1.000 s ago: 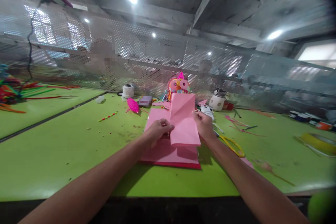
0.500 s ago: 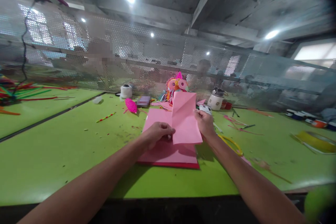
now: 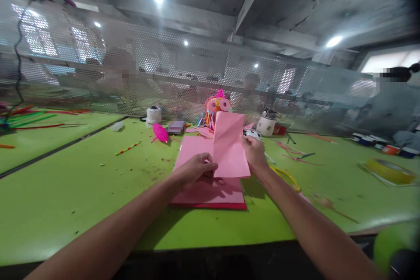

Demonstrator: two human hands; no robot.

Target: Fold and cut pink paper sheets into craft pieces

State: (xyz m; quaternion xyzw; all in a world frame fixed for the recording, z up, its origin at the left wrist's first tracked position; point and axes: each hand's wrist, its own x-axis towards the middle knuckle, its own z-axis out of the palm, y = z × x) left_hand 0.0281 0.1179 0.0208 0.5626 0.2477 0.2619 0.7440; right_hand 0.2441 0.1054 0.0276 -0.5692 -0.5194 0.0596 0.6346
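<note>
A sheet of pink paper (image 3: 229,148) is held up, tilted, with a diagonal crease across its upper part. My right hand (image 3: 255,152) grips its right edge between thumb and fingers. At the lower left edge, my left hand (image 3: 197,169) has its fingertips pinched against the sheet; its lower fingers are partly shaded. Below both lies a stack of pink paper (image 3: 210,197) with a red layer at the bottom. Behind the raised sheet stands a colourful owl-like craft figure (image 3: 219,104) with round pink eyes, its lower part hidden.
On the green table (image 3: 98,210) lie a bright pink yarn-like bundle (image 3: 160,133), a striped stick (image 3: 127,148), a yellow loop (image 3: 288,177) and a tape roll (image 3: 389,171). A white jar (image 3: 266,123) stands behind. A perforated screen (image 3: 183,70) runs along the back.
My left hand's fingers have shifted slightly and spread a little more below the sheet's edge. The whole view has moved a little, and a person now shows at the far right.
</note>
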